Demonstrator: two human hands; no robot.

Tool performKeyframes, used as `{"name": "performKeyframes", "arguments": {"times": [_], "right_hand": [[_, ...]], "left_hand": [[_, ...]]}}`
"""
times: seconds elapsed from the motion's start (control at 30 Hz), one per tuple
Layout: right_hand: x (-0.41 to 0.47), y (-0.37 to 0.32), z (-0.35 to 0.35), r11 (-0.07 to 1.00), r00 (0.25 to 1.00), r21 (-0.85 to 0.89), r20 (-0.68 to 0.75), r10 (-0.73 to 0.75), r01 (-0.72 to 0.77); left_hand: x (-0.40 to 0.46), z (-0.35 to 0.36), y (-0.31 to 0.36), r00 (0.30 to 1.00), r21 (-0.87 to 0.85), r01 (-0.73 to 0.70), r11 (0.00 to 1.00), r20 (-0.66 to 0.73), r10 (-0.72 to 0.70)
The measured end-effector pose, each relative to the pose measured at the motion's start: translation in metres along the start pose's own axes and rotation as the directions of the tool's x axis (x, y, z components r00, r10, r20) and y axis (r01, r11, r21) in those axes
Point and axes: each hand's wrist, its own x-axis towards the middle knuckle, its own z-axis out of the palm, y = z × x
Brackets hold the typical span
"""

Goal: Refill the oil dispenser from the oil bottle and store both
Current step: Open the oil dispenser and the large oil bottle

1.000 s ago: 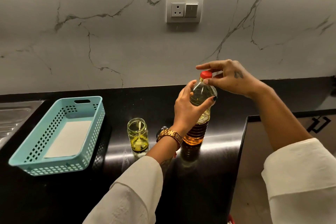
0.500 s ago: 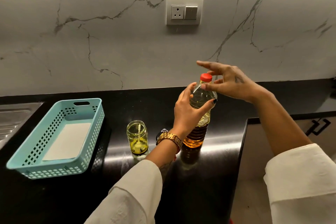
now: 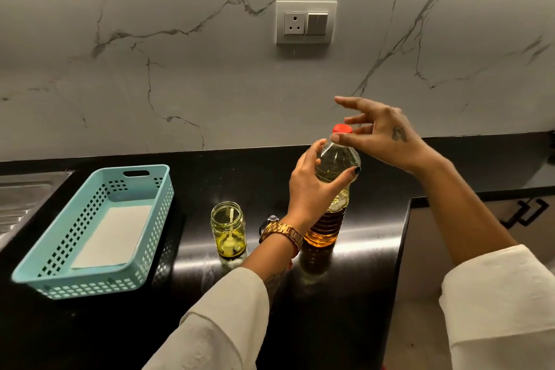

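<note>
The clear plastic oil bottle point(image 3: 329, 219) with a red cap point(image 3: 342, 128) stands upright on the black counter, amber oil filling its lower part. My left hand point(image 3: 312, 186) grips the bottle's shoulder. My right hand point(image 3: 381, 135) hovers at the cap with fingers spread; the thumb tip lies just under the cap and the fingers reach behind it. The glass oil dispenser jar point(image 3: 228, 230) stands uncapped to the left of the bottle, with a little yellow oil and a white tube inside. A small dark top piece point(image 3: 268, 221) shows partly behind my left wrist.
A teal perforated basket point(image 3: 90, 288) with a white liner lies on the counter at the left. A steel sink drainer point(image 3: 18, 204) is at the far left. The counter ends at a rounded edge point(image 3: 401, 249) on the right, with cabinet handles beyond. A wall socket point(image 3: 305, 22) is above.
My right hand's fingers have loosened from a pinch on the red cap and spread apart. My left hand keeps its grip on the bottle, which stays in place.
</note>
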Motion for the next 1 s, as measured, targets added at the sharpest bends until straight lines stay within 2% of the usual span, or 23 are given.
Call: {"name": "performKeyframes", "arguments": {"times": [0.07, 0.13, 0.2, 0.3, 0.33, 0.37, 0.47, 0.53, 0.73, 1.0], "right_hand": [[0.0, -0.001, 0.011, 0.992, 0.988, -0.126, -0.154, -0.004, -0.015], [0.0, -0.002, 0.018, 0.982, 0.971, -0.187, -0.239, -0.014, -0.032], [0.0, -0.003, 0.013, 0.994, 0.984, -0.108, -0.176, -0.019, 0.0], [0.0, -0.005, -0.003, 0.995, 0.991, 0.09, 0.133, 0.033, -0.046], [0.0, -0.005, -0.006, 0.995, 0.984, 0.082, 0.171, 0.04, -0.055], [0.0, -0.004, -0.005, 0.998, 0.988, 0.045, 0.15, 0.04, -0.047], [0.0, -0.004, 0.005, 0.99, 0.997, -0.141, -0.082, -0.012, 0.001], [0.001, -0.003, 0.01, 0.977, 0.987, -0.212, -0.154, -0.046, 0.013], [0.01, -0.002, -0.002, 0.988, 0.996, -0.142, -0.048, -0.073, 0.066], [0.006, 0.004, -0.019, 0.999, 0.991, -0.038, -0.123, -0.042, 0.038]], "left_hand": [[0.0, 0.0, 0.0, 1.0, -0.002, 0.005, 1.0, 0.002, -0.005], [0.0, -0.001, 0.0, 1.0, -0.006, 0.016, 1.0, 0.007, -0.016], [0.0, -0.002, 0.0, 1.0, -0.006, 0.019, 1.0, 0.01, -0.018], [-0.001, -0.001, 0.001, 1.0, -0.005, 0.016, 1.0, 0.012, -0.016], [-0.001, -0.001, 0.001, 1.0, -0.003, 0.015, 1.0, 0.011, -0.015], [-0.001, -0.001, 0.001, 1.0, -0.003, 0.015, 1.0, 0.009, -0.015], [-0.001, -0.001, 0.002, 1.0, -0.007, 0.017, 1.0, 0.003, -0.017], [0.0, -0.001, 0.002, 1.0, -0.004, 0.023, 1.0, 0.004, -0.023], [0.002, -0.001, 0.004, 0.998, 0.014, 0.054, 0.998, 0.02, -0.055], [0.001, -0.008, 0.005, 0.999, 0.078, 0.021, 0.997, 0.039, -0.025]]}}
